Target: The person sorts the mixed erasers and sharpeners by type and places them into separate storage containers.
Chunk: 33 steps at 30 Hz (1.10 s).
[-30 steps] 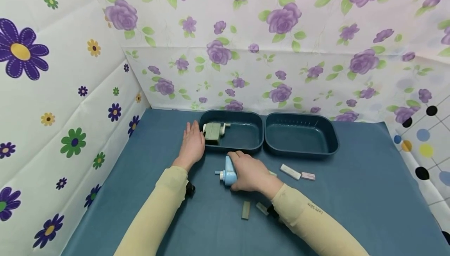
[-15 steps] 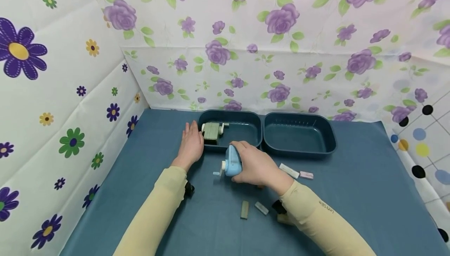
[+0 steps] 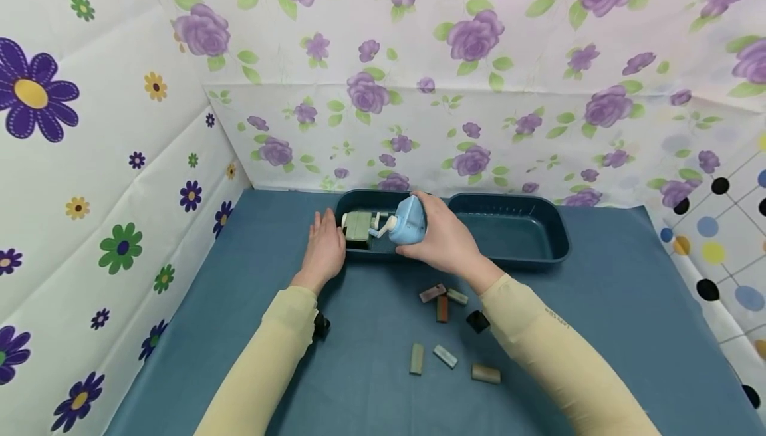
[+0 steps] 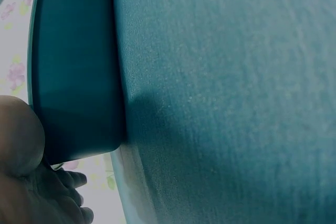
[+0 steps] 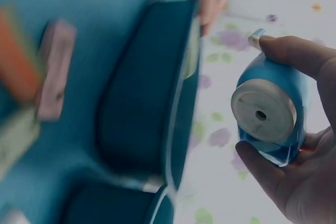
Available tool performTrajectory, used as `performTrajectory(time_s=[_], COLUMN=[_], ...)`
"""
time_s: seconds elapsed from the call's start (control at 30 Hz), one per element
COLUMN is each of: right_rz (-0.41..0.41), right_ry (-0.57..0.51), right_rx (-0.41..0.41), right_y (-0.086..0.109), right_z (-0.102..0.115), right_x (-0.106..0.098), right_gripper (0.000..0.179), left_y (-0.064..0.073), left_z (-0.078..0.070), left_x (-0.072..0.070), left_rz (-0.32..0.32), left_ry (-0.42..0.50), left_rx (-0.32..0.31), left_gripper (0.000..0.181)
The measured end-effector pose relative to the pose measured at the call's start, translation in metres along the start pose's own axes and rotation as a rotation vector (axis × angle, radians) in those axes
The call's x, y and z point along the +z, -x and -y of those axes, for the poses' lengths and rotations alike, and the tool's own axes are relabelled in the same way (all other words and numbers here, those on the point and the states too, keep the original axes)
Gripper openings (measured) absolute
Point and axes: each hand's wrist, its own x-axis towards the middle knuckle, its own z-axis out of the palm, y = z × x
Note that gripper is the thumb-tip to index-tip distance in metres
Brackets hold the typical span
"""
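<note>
My right hand (image 3: 445,240) grips a light-blue hand-crank pencil sharpener (image 3: 410,220) above the left dark-teal tray (image 3: 377,256). Thumb and fingers wrap the sharpener's sides in the right wrist view, where its round pale face (image 5: 264,111) shows. A green crank sharpener (image 3: 359,228) sits at the left end inside that tray, with the blue one's crank close to it on the right. Fingers straight, my left hand (image 3: 325,246) rests against the tray's left outer side. The left wrist view shows the tray's wall (image 4: 79,66) beside that hand.
A second dark-teal tray (image 3: 509,233) adjoins on the right, partly behind my right hand. Small eraser-like blocks lie in front: pink (image 3: 433,293), orange (image 3: 441,310), pale green (image 3: 457,297), olive (image 3: 416,359), white (image 3: 445,356) and brownish (image 3: 486,374). A floral sheet (image 3: 359,137) hangs behind.
My right hand has lifted the blue pencil sharpener off the table and carried it forward over the left tray, uncovering several blocks. The left hand has stayed beside the tray.
</note>
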Motion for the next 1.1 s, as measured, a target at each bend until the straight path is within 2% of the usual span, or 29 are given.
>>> performTrajectory(time_s=[0.27, 0.43, 0.67, 0.93, 1.1], right_rz=[0.080, 0.119, 0.302, 0.398, 0.410], right_ry=[0.113, 0.228, 0.367, 0.398, 0.401], right_rx=[0.053, 0.045, 0.040, 0.053, 0.081], right_y=[-0.033, -0.048, -0.058, -0.071, -0.078], right_z=[-0.021, -0.026, -0.018, -0.014, -0.019], right_x=[0.005, 0.013, 0.012, 0.018, 0.030], right_gripper=[0.111, 0.110, 0.106, 0.098, 0.094], left_y=[0.003, 0.002, 0.000, 0.000, 0.000], left_z=[0.001, 0.001, 0.001, 0.000, 0.000], left_x=[0.001, 0.003, 0.001, 0.000, 0.000], left_rz=[0.004, -0.006, -0.014, -0.012, -0.004], left_ry=[0.006, 0.008, 0.013, 0.015, 0.012], left_rx=[-0.011, -0.016, -0.008, -0.008, -0.010], left_gripper=[0.059, 0.059, 0.059, 0.059, 0.059])
